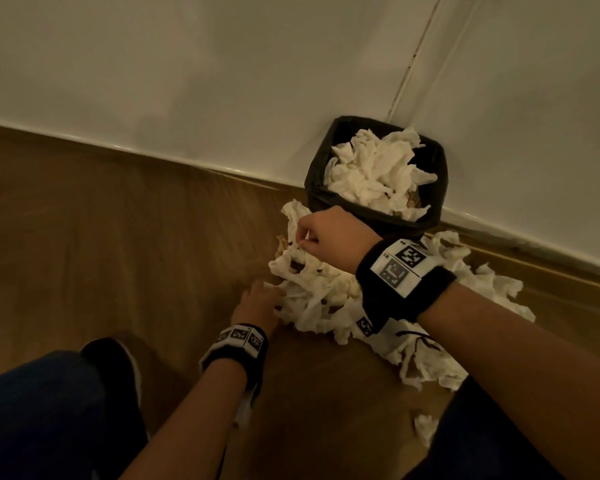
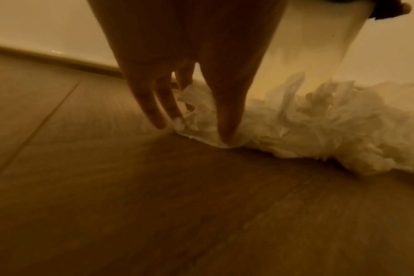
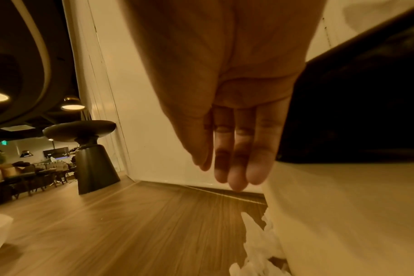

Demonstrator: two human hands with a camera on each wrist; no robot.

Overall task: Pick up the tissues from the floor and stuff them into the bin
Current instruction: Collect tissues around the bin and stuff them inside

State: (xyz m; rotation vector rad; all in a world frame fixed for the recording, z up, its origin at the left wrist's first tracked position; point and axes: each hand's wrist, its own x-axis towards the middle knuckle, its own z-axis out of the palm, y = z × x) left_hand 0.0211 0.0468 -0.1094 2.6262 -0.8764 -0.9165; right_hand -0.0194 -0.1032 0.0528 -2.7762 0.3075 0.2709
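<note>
- Head view: left hand (image 1: 257, 304) low on the floor (image 1: 118, 237), fingers straight, tips touching the near edge of the tissue pile (image 1: 326, 296); right hand (image 1: 333, 237) above the pile's far end
- Right wrist view: right fingers (image 3: 241, 158) straight, pressed together, pinching nothing visible
- Bin (image 1: 433, 216) just beyond the right hand, against the wall (image 1: 222, 81), heaped with tissues

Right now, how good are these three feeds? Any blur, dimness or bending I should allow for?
Head view: dim and warm, but the tissues and bin read clearly; the skirting line bows. Left wrist view: soft and smeared, the left hand is a dark silhouette against the pale wall. Right wrist view: the right hand is sharp, the floor streaked, the bright ceiling lamps glare.
</note>
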